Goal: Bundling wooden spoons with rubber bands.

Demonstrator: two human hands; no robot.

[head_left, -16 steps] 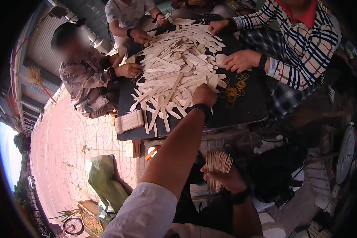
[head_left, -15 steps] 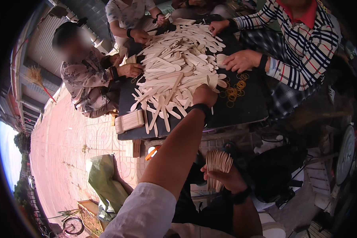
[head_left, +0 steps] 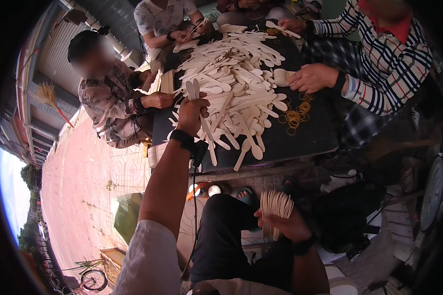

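A large heap of flat wooden spoons covers the dark table. Over the near left side of that heap, my left hand is closed around a few wooden spoons, their rounded ends sticking up past the fingers. My right hand, low beside my knee, grips a thick bundle of wooden spoons fanned out at the top. Both hands wear dark wristbands. A black cable hangs from near my left wrist.
Yellow rubber bands lie right of the heap. Around the table, other people handle spoons; one in a checked shirt holds a stack. Two cans stand on the ground by my knee. A black bag sits at right.
My left hand has moved left from the heap's near right side and now holds a few spoons up. My right hand keeps its bundle. The checked-shirt person's far hand has lifted a spoon.
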